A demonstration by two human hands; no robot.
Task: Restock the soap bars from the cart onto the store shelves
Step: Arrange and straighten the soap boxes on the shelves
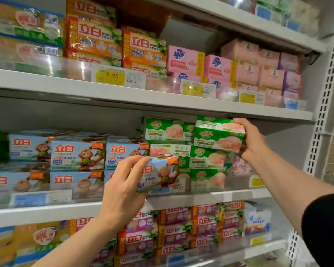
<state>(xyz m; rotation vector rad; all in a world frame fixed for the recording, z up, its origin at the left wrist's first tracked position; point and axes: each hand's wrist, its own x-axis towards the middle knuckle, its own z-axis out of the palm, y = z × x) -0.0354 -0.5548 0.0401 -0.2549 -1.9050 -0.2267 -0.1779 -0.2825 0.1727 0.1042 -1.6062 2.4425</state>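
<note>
On the middle white metal shelf (181,201), the stacked blue monkey-print soap boxes (77,155) are sitting to the left of the stacked green-and-white soap packs (206,157). The left hand (121,189) is holding one blue monkey-print box (160,175) in front of these stacks, and the right hand (253,139) is holding a green-and-white two-pack (218,134) atop the right-hand stack, just under the upper white shelf (162,101).

Green soap pack (218,135) (tilted) atop green stack (206,160)
</note>
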